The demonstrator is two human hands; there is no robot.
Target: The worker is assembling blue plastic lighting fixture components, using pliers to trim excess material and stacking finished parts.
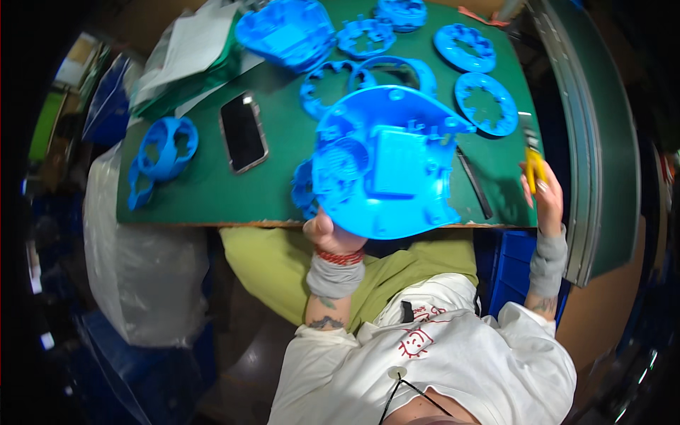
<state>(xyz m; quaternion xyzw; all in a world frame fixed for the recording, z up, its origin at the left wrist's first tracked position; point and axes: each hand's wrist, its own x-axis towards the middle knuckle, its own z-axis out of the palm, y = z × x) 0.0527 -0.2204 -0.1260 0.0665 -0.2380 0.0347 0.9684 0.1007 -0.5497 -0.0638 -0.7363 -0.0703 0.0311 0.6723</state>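
Note:
My left hand point(334, 232) grips a large blue plastic housing point(400, 205) by its lower left edge. The housing is held up over the table's front edge, its hollow inside facing up, with ribs, posts and a raised rectangular block in view. Some of my left fingers are hidden beneath it. At the table's right edge, my right hand point(545, 198) is closed round a tool with a yellow handle point(534, 168) and a metal tip pointing away from me; blur hides its exact kind. The tool is apart from the housing.
On the green table point(205, 191) lie a phone point(244, 133), a black slim tool point(474, 183), blue rings point(486, 105), a blue shell point(287, 32) and a curved blue part point(167, 149). Papers point(185, 53) sit back left. A metal-edged panel point(577, 149) stands at right.

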